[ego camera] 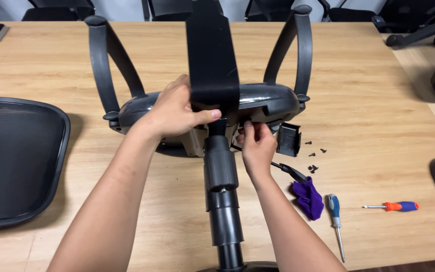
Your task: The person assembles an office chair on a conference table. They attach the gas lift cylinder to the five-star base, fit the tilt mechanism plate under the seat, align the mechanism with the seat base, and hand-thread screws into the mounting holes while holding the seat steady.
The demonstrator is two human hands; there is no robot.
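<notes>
At frame centre an upturned chair seat (pixel 258 98) lies on the desk (pixel 378 100), underside exposed for access. The left hand (pixel 174 113) clamps the black back bracket (pixel 212 55), steadying it, while the right hand (pixel 255 146) pinches a small part beneath; loose screws (pixel 312 161) and a grey-handled screwdriver (pixel 336 216) lie lower right within reach.

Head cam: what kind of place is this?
Probably an office or meeting room used as an assembly spot: long wooden table, office chairs behind it, screwdrivers and loose screws beside an upturned chair seat.
</notes>
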